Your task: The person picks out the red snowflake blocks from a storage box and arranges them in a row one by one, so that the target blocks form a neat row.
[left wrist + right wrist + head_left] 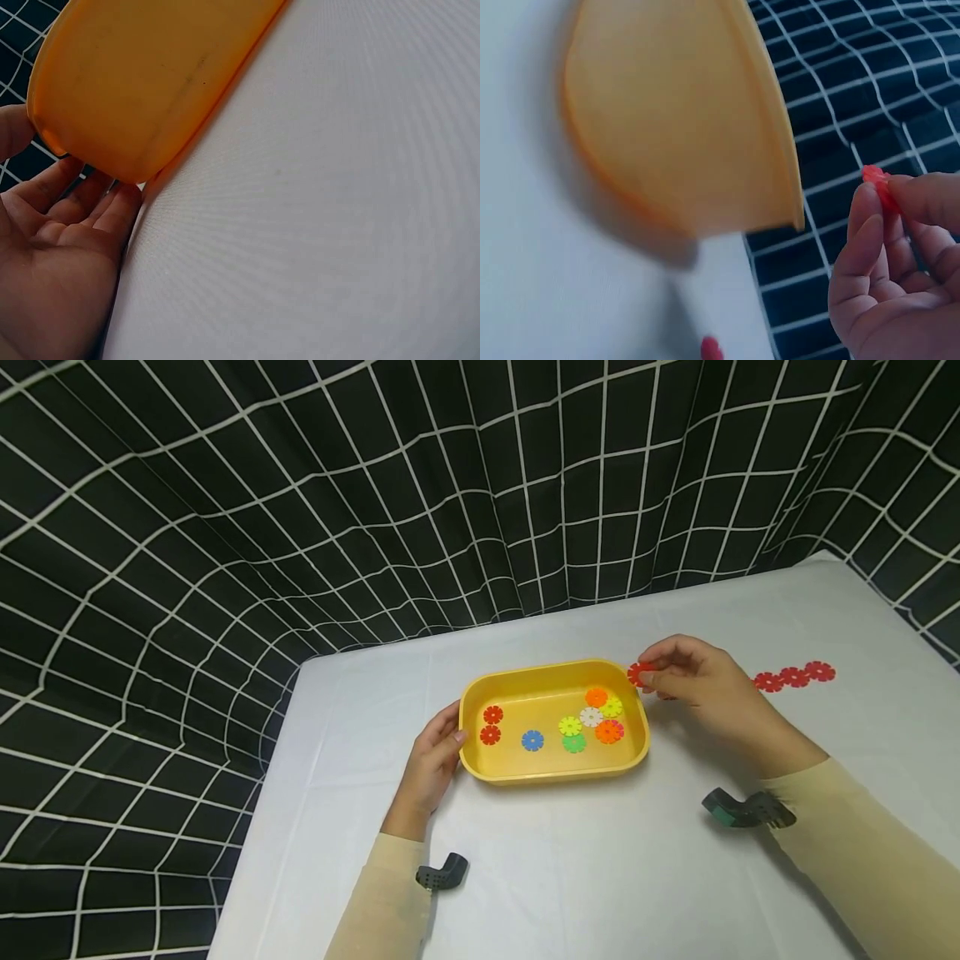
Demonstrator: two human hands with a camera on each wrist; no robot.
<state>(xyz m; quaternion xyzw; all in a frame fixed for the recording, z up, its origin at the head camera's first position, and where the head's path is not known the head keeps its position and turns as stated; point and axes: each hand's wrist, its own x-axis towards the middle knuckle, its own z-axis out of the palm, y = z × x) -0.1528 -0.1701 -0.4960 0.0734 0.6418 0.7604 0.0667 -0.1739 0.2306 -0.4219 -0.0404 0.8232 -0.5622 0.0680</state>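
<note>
A yellow plastic tray [551, 775] stands on the white cloth, with several notched, flower-shaped discs inside it. My left hand [435, 756] grips its left end, thumb at the rim and fingers against the outside wall, as the left wrist view also shows. Between thumb and fingers, my right hand [693, 681] pinches a red notched disc [639, 674] just beyond the tray's right rim. Inside at the left lie two red discs [491, 725], then a blue disc [532, 741]. Orange discs [609, 732], yellow discs [570, 727], a white disc [591, 717] and a green disc [574, 743] cluster toward the right.
Past my right hand, red discs [795, 677] lie in a row on the white-covered table [540, 868]; the hand partly hides the row's near end. A dark curtain with a white grid [525, 485] hangs behind the table and along its left side.
</note>
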